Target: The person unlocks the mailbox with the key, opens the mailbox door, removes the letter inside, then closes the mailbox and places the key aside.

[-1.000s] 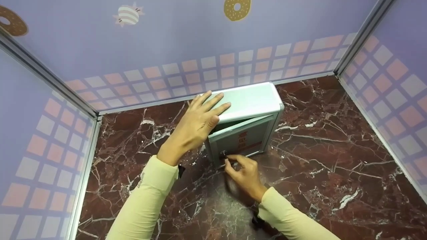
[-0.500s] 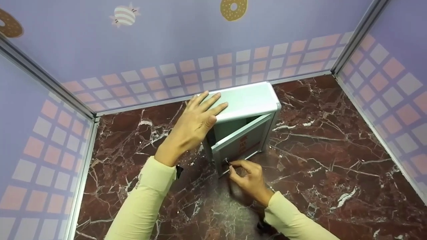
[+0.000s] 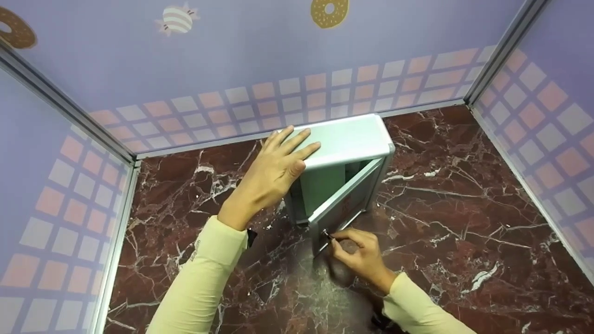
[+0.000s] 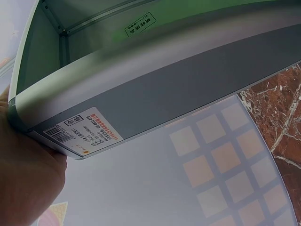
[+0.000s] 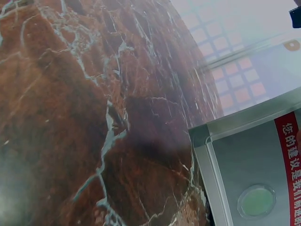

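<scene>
1 metal-framed box point(image 3: 345, 138) stands upright on the dark, veined table point(image 3: 455, 260), near the patterned back panel point(image 3: 260, 46); whether it touches the panel cannot be told. Its door point(image 3: 349, 204) is ajar, the left edge swung out toward the person, so the pale green interior point(image 3: 325, 188) shows through the gap.

The 2 hands are apart. The left hand point(image 3: 273, 174) lies on the box's top at the left end, fingers straight and spread, apparently to steady the body against a pull at the door. The right hand point(image 3: 359, 253) pinches a small dark piece point(image 3: 328, 235) near the door's free edge, too small to tell as key or knob; a hold so far from the opposite edge probably makes swinging easier.

A printed label point(image 4: 80, 132) sits on the box's outer side. A red strip point(image 5: 289, 150) and a round disc point(image 5: 256, 202) mark the framed panel, seemingly the door's face.
</scene>
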A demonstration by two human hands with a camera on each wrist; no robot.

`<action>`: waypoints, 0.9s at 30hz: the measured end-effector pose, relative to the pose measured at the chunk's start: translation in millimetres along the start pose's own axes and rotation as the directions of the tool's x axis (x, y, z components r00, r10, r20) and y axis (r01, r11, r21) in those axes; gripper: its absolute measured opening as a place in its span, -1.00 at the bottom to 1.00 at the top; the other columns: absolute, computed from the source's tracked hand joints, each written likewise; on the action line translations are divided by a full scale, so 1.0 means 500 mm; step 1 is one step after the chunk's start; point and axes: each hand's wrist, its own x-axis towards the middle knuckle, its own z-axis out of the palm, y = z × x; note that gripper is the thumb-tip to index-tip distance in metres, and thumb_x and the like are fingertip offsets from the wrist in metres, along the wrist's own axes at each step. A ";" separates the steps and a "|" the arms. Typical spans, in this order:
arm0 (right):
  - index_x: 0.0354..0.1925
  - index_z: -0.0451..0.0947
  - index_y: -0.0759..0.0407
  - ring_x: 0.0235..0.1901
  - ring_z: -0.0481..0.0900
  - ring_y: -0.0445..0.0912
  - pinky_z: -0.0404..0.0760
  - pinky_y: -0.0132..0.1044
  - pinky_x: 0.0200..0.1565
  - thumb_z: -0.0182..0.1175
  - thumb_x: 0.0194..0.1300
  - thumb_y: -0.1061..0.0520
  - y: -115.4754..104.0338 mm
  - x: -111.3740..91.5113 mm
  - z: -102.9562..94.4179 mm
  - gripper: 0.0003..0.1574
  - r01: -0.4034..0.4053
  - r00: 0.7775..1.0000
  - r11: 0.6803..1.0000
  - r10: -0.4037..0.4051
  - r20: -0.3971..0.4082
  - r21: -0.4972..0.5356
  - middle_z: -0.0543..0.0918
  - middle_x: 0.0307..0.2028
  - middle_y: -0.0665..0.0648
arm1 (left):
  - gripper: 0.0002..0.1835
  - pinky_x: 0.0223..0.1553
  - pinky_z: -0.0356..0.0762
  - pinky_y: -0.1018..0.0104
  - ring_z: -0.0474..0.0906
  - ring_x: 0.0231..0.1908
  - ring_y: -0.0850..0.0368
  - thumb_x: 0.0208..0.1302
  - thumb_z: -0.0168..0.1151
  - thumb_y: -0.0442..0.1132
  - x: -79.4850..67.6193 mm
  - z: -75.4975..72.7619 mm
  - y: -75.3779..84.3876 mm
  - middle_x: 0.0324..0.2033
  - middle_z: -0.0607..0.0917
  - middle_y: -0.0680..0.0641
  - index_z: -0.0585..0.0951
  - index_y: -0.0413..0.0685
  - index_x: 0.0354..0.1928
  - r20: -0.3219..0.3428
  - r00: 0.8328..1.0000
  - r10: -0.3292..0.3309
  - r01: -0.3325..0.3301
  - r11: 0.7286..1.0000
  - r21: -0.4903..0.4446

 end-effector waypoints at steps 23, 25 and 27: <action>-0.39 0.60 0.50 -0.51 0.65 0.05 0.64 -0.42 -0.35 0.25 -0.08 0.60 0.022 -0.047 -0.092 -0.80 -0.093 0.989 0.966 0.060 0.138 0.241 0.67 -0.47 0.34 | -0.08 0.42 -0.46 0.06 -0.16 0.48 0.00 0.35 -0.79 0.42 0.003 0.000 0.001 0.48 0.14 0.05 0.35 0.20 0.43 0.014 1.000 -0.008 0.008 1.000 -0.006; -0.38 0.61 0.49 -0.51 0.65 0.06 0.64 -0.43 -0.36 0.25 -0.09 0.62 0.034 -0.060 -0.101 -0.78 -0.112 0.986 0.955 0.073 0.147 0.273 0.68 -0.45 0.36 | -0.09 0.42 -0.46 0.07 -0.16 0.48 0.01 0.35 -0.79 0.42 0.002 0.000 0.001 0.48 0.14 0.05 0.35 0.20 0.43 0.013 1.000 -0.009 0.009 1.000 -0.004; -0.36 0.61 0.49 -0.51 0.65 0.07 0.65 -0.43 -0.35 0.22 -0.13 0.65 0.049 -0.073 -0.107 -0.72 -0.117 0.985 0.947 0.071 0.159 0.299 0.68 -0.44 0.36 | -0.09 0.42 -0.45 0.07 -0.16 0.48 0.01 0.35 -0.79 0.41 0.001 -0.002 0.000 0.48 0.15 0.05 0.35 0.20 0.44 0.010 1.000 -0.008 0.008 1.000 0.000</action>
